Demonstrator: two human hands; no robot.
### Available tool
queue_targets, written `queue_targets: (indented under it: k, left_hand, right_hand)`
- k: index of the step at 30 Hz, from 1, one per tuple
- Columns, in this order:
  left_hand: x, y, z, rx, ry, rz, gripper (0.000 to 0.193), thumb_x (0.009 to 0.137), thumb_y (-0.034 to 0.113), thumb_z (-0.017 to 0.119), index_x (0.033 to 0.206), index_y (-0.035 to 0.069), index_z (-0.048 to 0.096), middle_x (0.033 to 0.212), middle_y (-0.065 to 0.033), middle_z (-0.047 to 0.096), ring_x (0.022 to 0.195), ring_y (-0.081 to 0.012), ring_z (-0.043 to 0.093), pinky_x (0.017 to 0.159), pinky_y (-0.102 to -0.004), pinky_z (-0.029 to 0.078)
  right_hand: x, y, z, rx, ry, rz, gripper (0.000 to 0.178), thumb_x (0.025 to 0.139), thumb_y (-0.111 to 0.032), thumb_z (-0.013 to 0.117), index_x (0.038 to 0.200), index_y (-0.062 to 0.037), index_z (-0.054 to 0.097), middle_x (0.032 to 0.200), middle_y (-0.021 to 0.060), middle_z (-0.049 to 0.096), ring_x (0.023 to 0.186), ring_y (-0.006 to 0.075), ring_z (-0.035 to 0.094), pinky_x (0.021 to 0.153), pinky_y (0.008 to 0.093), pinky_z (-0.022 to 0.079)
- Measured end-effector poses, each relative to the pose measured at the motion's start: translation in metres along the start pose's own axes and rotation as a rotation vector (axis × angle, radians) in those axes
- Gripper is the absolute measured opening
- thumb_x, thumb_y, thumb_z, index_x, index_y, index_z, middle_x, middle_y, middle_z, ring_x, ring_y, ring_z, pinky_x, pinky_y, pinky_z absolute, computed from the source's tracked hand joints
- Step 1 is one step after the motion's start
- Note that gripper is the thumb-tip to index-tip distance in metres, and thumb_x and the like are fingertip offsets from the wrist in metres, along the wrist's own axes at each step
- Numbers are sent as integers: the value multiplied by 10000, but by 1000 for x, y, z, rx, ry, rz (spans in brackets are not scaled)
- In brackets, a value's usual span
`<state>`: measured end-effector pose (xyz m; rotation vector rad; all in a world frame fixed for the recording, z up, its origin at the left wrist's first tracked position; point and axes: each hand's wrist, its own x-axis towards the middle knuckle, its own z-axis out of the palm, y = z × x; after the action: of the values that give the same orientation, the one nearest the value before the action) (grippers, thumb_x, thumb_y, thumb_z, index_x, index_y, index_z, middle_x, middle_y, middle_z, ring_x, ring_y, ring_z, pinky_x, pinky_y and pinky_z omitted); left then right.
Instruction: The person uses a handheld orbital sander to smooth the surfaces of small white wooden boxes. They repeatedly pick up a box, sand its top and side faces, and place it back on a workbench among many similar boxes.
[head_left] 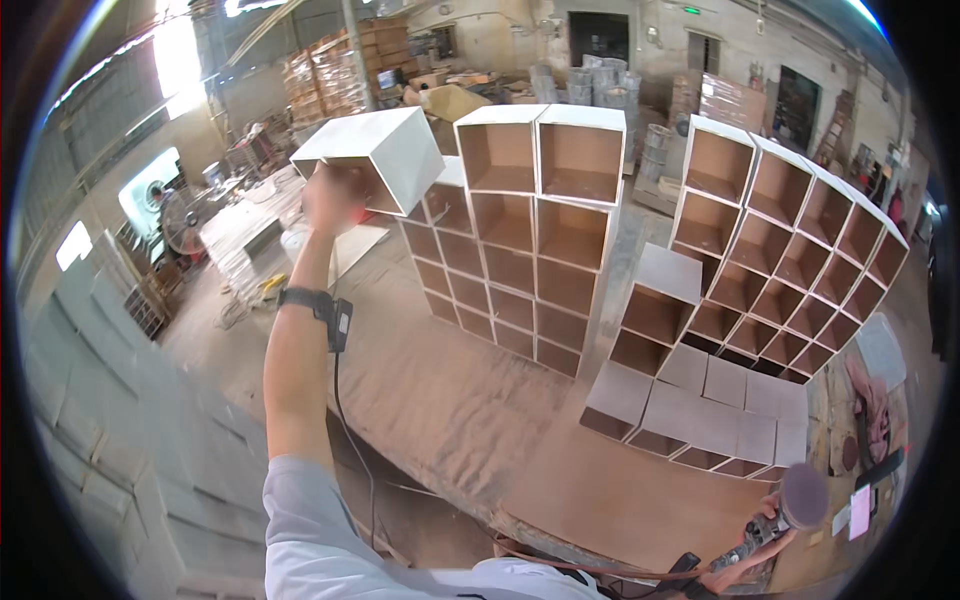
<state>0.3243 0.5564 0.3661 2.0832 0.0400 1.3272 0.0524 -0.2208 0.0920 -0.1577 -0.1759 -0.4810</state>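
My left arm reaches far forward, and my left hand (335,198) grips the front edge of a white open-fronted box (408,158) with a brown inside. Motion smears the fingers a little. The box is held tilted beside the left end of a stack of similar boxes (508,228); whether it rests on the stack I cannot tell. Low on the right, my right hand (762,545) is wrapped round a disc sander (745,545), its round purplish-grey pad (803,496) turned upward.
More stacked boxes (770,240) stand at the right, with a lower row (690,415) before them. A dusty table (470,420) lies under the stacks. White panels (130,440) fill the left. A cable (345,420) hangs from my left wrist device. Behind stand a fan (182,222) and wrapped pallets (325,78).
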Motion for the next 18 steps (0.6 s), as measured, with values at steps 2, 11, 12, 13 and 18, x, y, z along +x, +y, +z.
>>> queue_targets:
  k: [2, 11, 12, 13, 18]
  left_hand:
    - [18, -20, 27, 47, -20, -55, 330, 840, 133, 715, 1114, -20, 614, 966, -206, 721, 921, -307, 701, 808, -396, 519]
    - [68, -44, 127, 45, -139, -24, 411, 827, 213, 726, 1147, -10, 597, 1087, -254, 689, 1079, -426, 633, 907, -478, 481]
    - [59, -25, 137, 70, -130, -16, 409, 830, 222, 725, 1133, -19, 595, 1081, -263, 687, 1076, -429, 631, 904, -479, 478]
    - [57, -33, 137, 76, -138, -25, 411, 831, 227, 725, 1133, -19, 595, 1075, -262, 688, 1071, -429, 633, 902, -478, 478]
    - [52, -36, 143, 44, -147, -48, 375, 844, 256, 716, 1078, -17, 610, 1023, -244, 698, 1036, -416, 646, 886, -470, 479]
  right_hand:
    - [-12, 12, 5, 0, 54, -34, 503, 885, -187, 666, 1282, 9, 427, 1152, 119, 461, 934, 199, 458, 779, 304, 475]
    - [-40, 83, 61, -221, 366, -310, 556, 822, -319, 658, 1246, -9, 475, 983, 112, 508, 739, 193, 497, 512, 278, 439]
    - [-44, 81, 61, -221, 300, -311, 533, 834, -302, 661, 1240, -9, 478, 1004, 107, 507, 764, 190, 489, 550, 276, 445]
    - [-42, 79, 55, -215, 239, -281, 510, 846, -285, 663, 1234, -10, 481, 1025, 101, 507, 789, 187, 482, 589, 275, 451]
    - [-44, 71, 27, -205, 24, -211, 407, 896, -229, 669, 1201, -17, 501, 1086, 72, 508, 877, 172, 449, 733, 261, 473]
